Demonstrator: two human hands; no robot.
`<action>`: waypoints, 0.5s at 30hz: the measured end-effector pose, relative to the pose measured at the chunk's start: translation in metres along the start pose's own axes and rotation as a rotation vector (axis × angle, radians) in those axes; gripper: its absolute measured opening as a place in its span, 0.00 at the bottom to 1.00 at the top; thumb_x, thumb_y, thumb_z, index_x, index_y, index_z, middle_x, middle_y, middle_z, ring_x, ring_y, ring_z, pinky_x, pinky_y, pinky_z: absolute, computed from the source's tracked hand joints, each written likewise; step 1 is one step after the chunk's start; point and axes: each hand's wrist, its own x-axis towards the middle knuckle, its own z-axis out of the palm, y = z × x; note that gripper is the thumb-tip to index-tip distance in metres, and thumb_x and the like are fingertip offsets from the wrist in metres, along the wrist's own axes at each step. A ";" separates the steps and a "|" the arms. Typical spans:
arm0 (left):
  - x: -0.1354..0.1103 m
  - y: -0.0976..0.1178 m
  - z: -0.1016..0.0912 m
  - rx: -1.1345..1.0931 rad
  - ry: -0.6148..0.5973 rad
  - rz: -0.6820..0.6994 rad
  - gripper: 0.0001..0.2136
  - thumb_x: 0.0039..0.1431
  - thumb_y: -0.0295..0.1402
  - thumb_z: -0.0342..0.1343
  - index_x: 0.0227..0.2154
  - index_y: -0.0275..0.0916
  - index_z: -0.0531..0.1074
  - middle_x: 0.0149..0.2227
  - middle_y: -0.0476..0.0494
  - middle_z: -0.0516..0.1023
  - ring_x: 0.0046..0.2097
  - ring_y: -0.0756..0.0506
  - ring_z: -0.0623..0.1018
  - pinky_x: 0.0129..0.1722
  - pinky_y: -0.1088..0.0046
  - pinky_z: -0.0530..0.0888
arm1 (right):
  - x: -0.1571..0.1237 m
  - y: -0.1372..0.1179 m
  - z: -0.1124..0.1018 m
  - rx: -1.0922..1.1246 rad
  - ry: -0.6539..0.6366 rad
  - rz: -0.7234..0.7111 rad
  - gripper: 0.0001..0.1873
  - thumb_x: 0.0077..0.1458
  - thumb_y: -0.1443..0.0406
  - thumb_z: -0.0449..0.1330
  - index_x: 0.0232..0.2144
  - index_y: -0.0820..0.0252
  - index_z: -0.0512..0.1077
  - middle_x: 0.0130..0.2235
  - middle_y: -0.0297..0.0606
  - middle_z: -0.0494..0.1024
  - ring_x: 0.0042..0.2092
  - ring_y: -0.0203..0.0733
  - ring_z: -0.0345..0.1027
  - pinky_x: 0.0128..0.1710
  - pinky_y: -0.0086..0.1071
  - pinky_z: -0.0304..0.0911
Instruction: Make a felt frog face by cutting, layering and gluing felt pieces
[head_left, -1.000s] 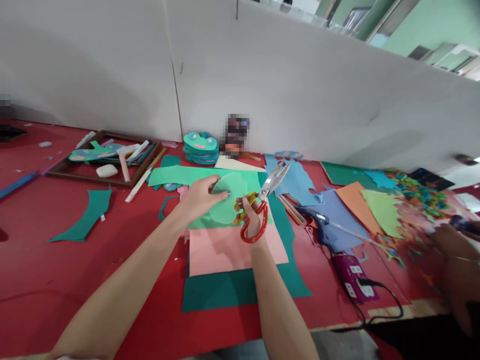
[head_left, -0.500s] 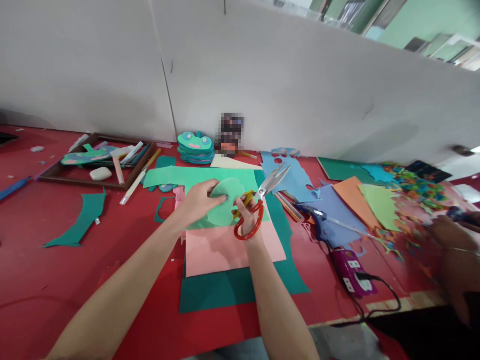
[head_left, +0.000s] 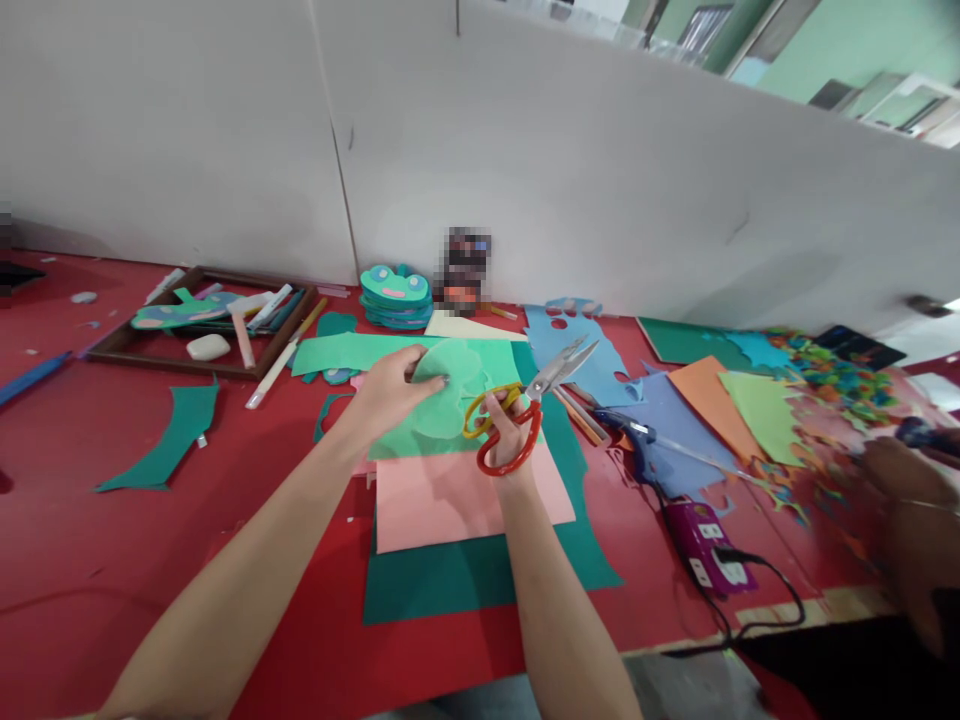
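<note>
A light green, rounded cut-out [head_left: 444, 398] of foam or paper is pinched by my left hand [head_left: 390, 388], thumb on top. My right hand [head_left: 511, 428] has its fingers in the scissors [head_left: 555, 372], which have one red and one yellow handle loop. Their silver blades point up and right, away from the cut-out, slightly parted. Beneath both hands lie a light green sheet [head_left: 337, 353], a pink sheet [head_left: 457, 515] and a dark green sheet [head_left: 442, 588]. The cut-out's right edge is partly hidden behind the yellow loop.
Frog-face cut-outs [head_left: 396, 300] are stacked by the wall beside a pixelated upright object [head_left: 466, 268]. A brown frame [head_left: 180, 365] with pens stands left. Rightward lie a blue glue gun [head_left: 639, 440], a purple power strip [head_left: 697, 530] and scraps [head_left: 832, 370]. Another person's hand [head_left: 892, 468] is far right.
My right hand has shifted slightly right with the scissors, and the yellow loop shows more fully. My left hand still holds the cut-out, which has turned slightly. The whole view has shifted a little.
</note>
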 end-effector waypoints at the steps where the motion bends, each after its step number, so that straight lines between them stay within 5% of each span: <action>1: 0.000 0.000 0.000 -0.023 0.007 -0.007 0.10 0.50 0.37 0.58 0.34 0.37 0.71 0.34 0.46 0.77 0.37 0.44 0.77 0.34 0.71 0.71 | 0.000 0.000 0.000 0.000 -0.006 -0.003 0.19 0.39 0.58 0.69 0.27 0.58 0.63 0.23 0.27 0.66 0.24 0.31 0.64 0.22 0.26 0.63; 7: 0.001 0.001 0.002 -0.110 0.053 -0.035 0.14 0.47 0.35 0.61 0.38 0.38 0.71 0.38 0.44 0.78 0.39 0.43 0.78 0.38 0.68 0.74 | 0.003 0.004 -0.002 -0.026 -0.006 -0.052 0.18 0.42 0.56 0.67 0.26 0.58 0.63 0.18 0.23 0.63 0.19 0.29 0.58 0.21 0.27 0.62; 15: 0.000 0.003 0.003 -0.155 0.035 -0.046 0.14 0.46 0.34 0.61 0.38 0.38 0.71 0.37 0.43 0.78 0.39 0.43 0.78 0.38 0.67 0.75 | -0.002 -0.002 -0.001 -0.192 -0.096 -0.102 0.09 0.44 0.60 0.65 0.28 0.58 0.72 0.33 0.36 0.77 0.26 0.34 0.66 0.24 0.30 0.63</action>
